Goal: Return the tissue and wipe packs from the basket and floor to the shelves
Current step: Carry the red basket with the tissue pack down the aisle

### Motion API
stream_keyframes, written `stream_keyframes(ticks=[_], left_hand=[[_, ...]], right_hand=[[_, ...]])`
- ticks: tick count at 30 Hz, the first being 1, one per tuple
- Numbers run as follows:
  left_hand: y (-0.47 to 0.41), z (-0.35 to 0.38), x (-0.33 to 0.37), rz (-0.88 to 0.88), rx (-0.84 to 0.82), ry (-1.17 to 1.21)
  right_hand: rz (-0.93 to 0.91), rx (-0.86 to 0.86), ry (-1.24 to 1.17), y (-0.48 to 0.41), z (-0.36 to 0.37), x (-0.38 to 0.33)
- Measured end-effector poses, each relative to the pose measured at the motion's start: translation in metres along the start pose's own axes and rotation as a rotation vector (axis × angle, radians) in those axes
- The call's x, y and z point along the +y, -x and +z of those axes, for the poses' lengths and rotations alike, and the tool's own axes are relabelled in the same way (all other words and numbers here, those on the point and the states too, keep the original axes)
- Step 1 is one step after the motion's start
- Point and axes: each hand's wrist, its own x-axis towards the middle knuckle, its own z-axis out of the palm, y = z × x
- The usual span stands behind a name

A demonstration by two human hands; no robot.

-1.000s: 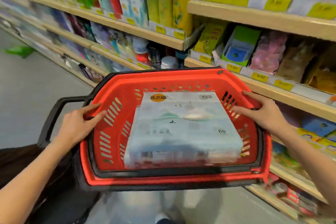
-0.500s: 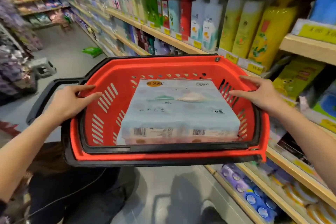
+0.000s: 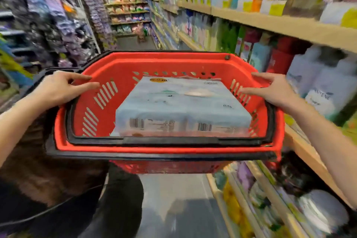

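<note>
A red basket (image 3: 123, 67) is held above the aisle floor (image 3: 179, 205). Its left rim is gripped by the left hand (image 3: 58, 89), its right rim by the right hand (image 3: 274, 91), fingers curled over the edges. Inside the basket a pale blue tissue pack (image 3: 181, 102) lies flat, barcodes toward the near wall. Wooden shelves (image 3: 270, 23) run to the basket's right.

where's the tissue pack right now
In the head view, the tissue pack lies flat inside the red basket, right of its centre, between the left hand and right hand gripping its rim.
</note>
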Motion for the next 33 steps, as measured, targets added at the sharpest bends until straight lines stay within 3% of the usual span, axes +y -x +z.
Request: stream_keyframes(ticks=[11,24,33], left_hand=[[-0.154,-0.024,0.025,0.004,0.168,0.028],[-0.339,0.034,0.064,-0.056,0.125,-0.059],[-0.44,0.055,0.053,-0.083,0.106,-0.092]], right_hand=[[-0.065,0.007,-0.131,-0.194,0.045,-0.049],[-0.046,-0.003,-0.251,-0.402,0.107,-0.001],[-0.129,-0.012,-0.221,-0.489,0.158,0.007]])
